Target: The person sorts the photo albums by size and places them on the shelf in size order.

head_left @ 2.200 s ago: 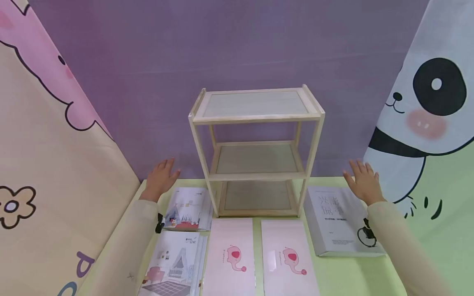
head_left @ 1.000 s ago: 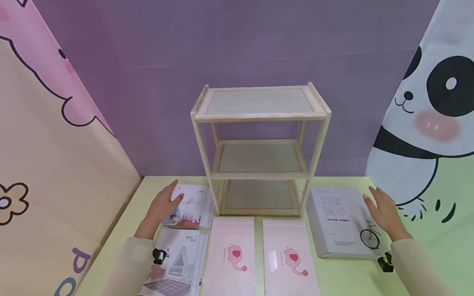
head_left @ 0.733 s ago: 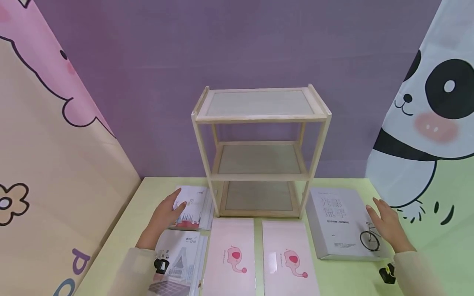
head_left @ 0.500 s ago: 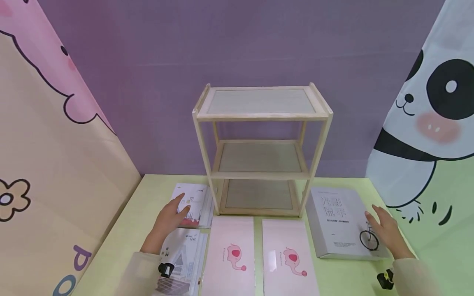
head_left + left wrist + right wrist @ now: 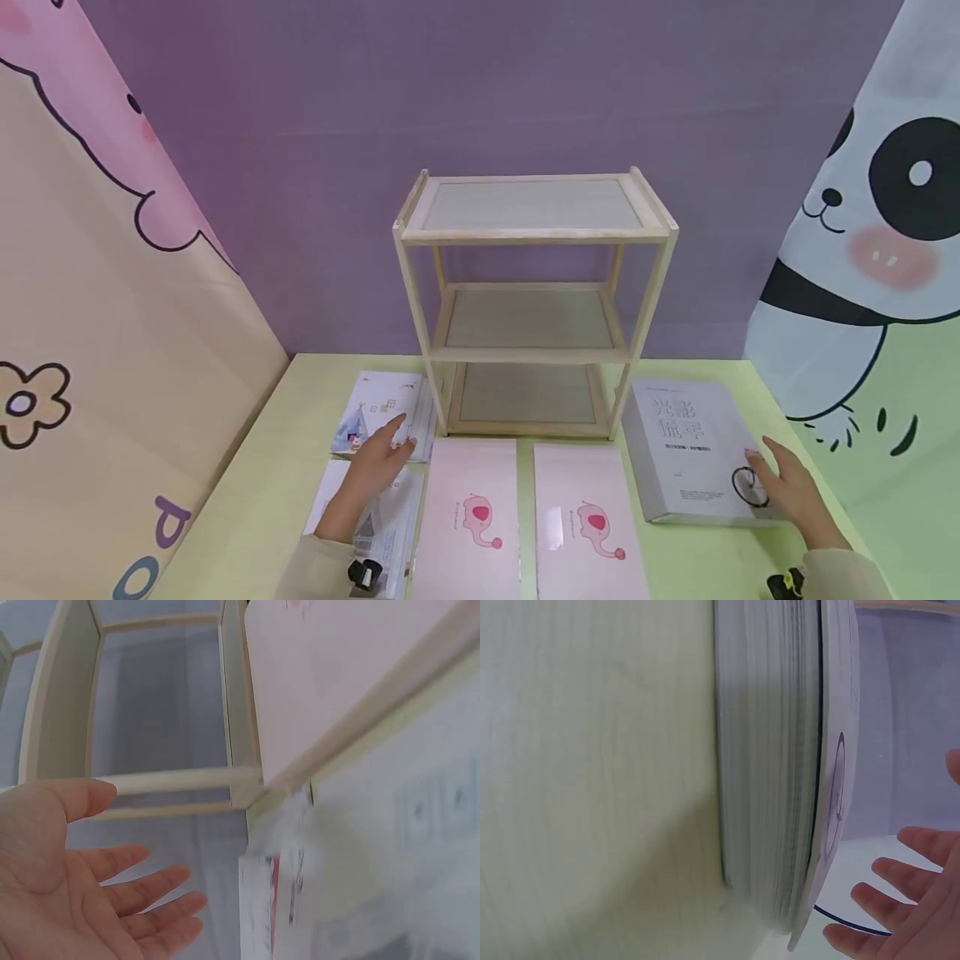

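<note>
My left hand (image 5: 375,468) hovers over the white illustrated books on the left, fingers loosely spread with nothing in them. It overlaps the near edge of the back books (image 5: 375,398) and partly covers the front books (image 5: 401,521). In the left wrist view, the palm and fingers (image 5: 154,889) show bare. My right hand (image 5: 791,492) is at the right side of a thick grey-white book (image 5: 690,475), partly over its bicycle picture, fingers relaxed. The right wrist view shows that book's page block (image 5: 769,750) lying on the table, with the hand's fingers (image 5: 907,881) above the cover.
A three-tier pale wooden shelf (image 5: 528,357) stands at the back middle of the light green table (image 5: 258,467). In front of it lie two flat pink rectangular pieces, the left one (image 5: 465,492) and the right one (image 5: 588,483), printed with elephants. Printed cloth hangs around three sides.
Both hands have come down and back towards the person from beside the shelf. The left hand has also moved right, over the illustrated books. The books and shelf have stayed in place.
</note>
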The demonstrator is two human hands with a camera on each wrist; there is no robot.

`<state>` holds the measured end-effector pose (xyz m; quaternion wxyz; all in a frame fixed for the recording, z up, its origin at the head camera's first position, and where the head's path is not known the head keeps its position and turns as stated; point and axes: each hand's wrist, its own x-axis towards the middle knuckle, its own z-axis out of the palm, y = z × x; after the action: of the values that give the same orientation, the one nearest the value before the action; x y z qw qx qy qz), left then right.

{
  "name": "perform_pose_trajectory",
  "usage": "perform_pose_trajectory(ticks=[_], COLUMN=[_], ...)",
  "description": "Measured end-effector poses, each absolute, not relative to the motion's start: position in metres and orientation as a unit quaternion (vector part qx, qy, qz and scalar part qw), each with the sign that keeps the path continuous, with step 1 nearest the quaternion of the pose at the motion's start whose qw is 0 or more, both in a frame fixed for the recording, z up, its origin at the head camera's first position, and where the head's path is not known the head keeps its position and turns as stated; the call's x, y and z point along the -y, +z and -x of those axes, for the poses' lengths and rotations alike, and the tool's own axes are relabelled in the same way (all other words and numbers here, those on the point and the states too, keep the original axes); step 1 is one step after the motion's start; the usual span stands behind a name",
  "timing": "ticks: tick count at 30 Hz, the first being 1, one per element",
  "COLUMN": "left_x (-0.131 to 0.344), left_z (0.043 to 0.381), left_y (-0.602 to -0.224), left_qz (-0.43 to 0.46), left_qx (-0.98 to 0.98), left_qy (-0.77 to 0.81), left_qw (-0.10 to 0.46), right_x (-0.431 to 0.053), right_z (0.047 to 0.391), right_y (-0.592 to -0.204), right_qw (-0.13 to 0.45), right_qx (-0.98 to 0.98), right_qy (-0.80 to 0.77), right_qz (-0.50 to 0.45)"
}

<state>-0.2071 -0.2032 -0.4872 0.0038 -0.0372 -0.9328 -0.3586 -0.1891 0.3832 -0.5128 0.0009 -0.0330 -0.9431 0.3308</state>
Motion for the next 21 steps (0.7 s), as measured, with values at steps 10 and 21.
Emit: perform_pose_trajectory(ticks=[10, 21], left_x=[0.176, 0.149], left_z=[0.197, 0.191], left_y=[-0.496, -0.497], left_qz=[0.042, 0.076], left_qx=[0.918, 0.914], left_qy=[-0.394, -0.397], left_qw=[0.002, 0.002], right_x=[-0.384, -0.385], right_z=[0.187, 0.181], right_y=[-0.517, -0.524], right_qw=[-0.087, -0.107], right_qx=[0.934, 0.92], right_qy=[0.334, 0.352], right_qz=[0.097, 0.135])
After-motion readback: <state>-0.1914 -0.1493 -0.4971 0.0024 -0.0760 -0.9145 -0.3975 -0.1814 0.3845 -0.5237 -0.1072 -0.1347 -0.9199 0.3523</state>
